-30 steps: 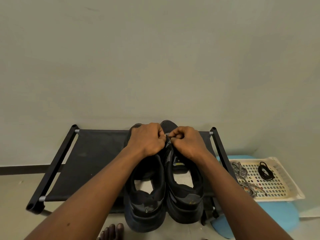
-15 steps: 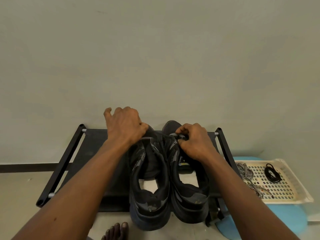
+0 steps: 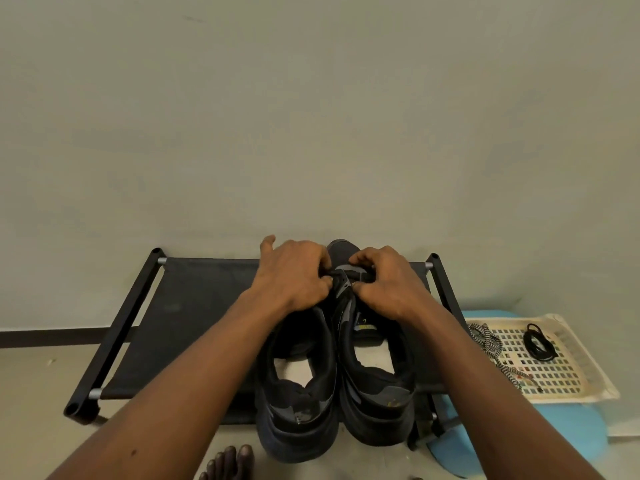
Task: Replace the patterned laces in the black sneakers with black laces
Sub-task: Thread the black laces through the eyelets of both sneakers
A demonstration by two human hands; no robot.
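Note:
Two black sneakers stand side by side on a black fabric rack (image 3: 194,306), heels toward me: the left sneaker (image 3: 298,403) and the right sneaker (image 3: 377,393). My left hand (image 3: 294,275) and my right hand (image 3: 384,278) meet over the front of the right sneaker, fingers curled and pinching a black lace (image 3: 348,271) near its toe eyelets. Patterned black-and-white laces (image 3: 488,344) lie in a cream tray (image 3: 588,372) to the right. A coiled black lace (image 3: 538,342) lies in the same tray.
The rack stands against a plain wall, with a black metal frame bar (image 3: 117,337) on its left side. The tray rests on a blue stool (image 3: 571,431) at the right. My bare toes (image 3: 228,462) show on the floor below the rack.
My left hand came back from the left sneaker's toe to the middle and joined the right hand at the lace. The view shifted slightly.

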